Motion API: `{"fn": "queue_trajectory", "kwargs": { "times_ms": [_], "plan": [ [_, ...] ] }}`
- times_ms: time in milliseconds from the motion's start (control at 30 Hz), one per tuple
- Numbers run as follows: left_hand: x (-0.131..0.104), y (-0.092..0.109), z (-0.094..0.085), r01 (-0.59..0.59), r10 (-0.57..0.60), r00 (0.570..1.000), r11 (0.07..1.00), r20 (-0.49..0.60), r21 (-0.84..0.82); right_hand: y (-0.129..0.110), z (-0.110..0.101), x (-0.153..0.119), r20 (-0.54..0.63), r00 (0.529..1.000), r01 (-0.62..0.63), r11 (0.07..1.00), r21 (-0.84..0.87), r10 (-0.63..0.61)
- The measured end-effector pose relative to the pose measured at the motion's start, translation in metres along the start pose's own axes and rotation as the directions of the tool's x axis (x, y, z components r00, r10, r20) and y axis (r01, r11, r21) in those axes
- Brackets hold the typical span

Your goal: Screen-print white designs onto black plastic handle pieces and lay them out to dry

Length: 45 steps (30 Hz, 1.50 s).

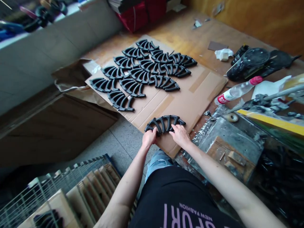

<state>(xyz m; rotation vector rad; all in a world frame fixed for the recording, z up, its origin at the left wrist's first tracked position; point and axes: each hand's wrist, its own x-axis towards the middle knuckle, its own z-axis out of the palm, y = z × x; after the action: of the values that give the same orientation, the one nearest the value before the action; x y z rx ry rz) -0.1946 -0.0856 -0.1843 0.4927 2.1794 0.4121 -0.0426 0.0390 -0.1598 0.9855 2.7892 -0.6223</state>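
A black curved, ribbed part (pixel 163 124) lies at the near edge of a cardboard sheet (pixel 182 110). With its fingers closed on the left end of that part is my left hand (pixel 149 136). My right hand (pixel 180 135) grips the right end, thumb and fingers around one of the ribs. Further back on the cardboard, several similar black ribbed parts (pixel 135 90) are laid out in overlapping rows. What the fingertips touch underneath is hidden.
To the right are a plastic bottle with a pink cap (pixel 239 91), a tape roll (pixel 231 117), a dark stained tool (pixel 249 61) and a grey board (pixel 228 142). A wire rack (pixel 40 190) holding boards stands at lower left. A red bundle (pixel 140 14) sits at the back.
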Motion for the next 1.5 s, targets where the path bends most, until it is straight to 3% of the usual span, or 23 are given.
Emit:
{"fn": "queue_trajectory", "kwargs": {
  "times_ms": [267, 367, 467, 533, 633, 700, 833, 1167, 1300, 1433, 1500],
  "plan": [
    [0.07, 0.051, -0.056, -0.109, 0.105, 0.994, 0.972, 0.03, 0.207, -0.013, -0.002, 0.015, 0.026, 0.995, -0.102, 0.992, 0.073, 0.101],
    [0.074, 0.057, -0.065, -0.136, 0.136, 0.99, 0.946, 0.021, 0.293, -0.011, 0.0, 0.015, 0.014, 0.996, -0.094, 0.99, 0.108, 0.093],
    [0.052, 0.053, -0.055, -0.143, 0.221, 0.96, 0.914, -0.171, 0.379, -0.005, 0.003, 0.011, -0.022, 0.999, -0.035, 0.985, 0.166, 0.04],
    [0.031, 0.049, -0.041, -0.242, 0.371, 0.877, 0.89, -0.306, 0.387, -0.001, 0.003, 0.007, -0.049, 0.999, 0.008, 0.977, 0.211, 0.002],
    [0.007, 0.049, -0.012, -0.496, 0.615, 0.723, 0.779, -0.314, 0.383, 0.006, 0.001, 0.001, -0.062, 0.998, 0.037, 0.972, 0.232, -0.023],
    [0.001, 0.052, 0.005, -0.576, 0.686, 0.675, 0.719, -0.27, 0.388, 0.009, 0.0, -0.003, -0.047, 0.998, 0.038, 0.979, 0.201, -0.029],
    [0.005, 0.057, 0.024, -0.559, 0.666, 0.693, 0.738, -0.275, 0.378, 0.014, 0.002, -0.011, -0.017, 0.999, 0.033, 0.992, 0.118, -0.031],
    [0.017, 0.061, 0.027, -0.515, 0.617, 0.715, 0.783, -0.33, 0.349, 0.009, 0.009, -0.01, -0.021, 0.999, 0.034, 0.999, 0.041, -0.033],
    [0.037, 0.059, 0.01, -0.592, 0.706, 0.666, 0.697, -0.241, 0.405, 0.009, 0.014, -0.013, -0.028, 0.999, 0.032, 0.999, 0.035, -0.031],
    [0.077, 0.069, -0.032, -0.705, 0.814, 0.575, 0.546, -0.086, 0.453, 0.004, 0.019, -0.011, -0.039, 0.998, 0.044, 0.998, 0.035, -0.042],
    [0.099, 0.077, -0.055, -0.701, 0.815, 0.576, 0.535, -0.067, 0.472, 0.0, 0.02, -0.007, -0.04, 0.998, 0.052, 0.997, 0.055, -0.05]
  ]
}}
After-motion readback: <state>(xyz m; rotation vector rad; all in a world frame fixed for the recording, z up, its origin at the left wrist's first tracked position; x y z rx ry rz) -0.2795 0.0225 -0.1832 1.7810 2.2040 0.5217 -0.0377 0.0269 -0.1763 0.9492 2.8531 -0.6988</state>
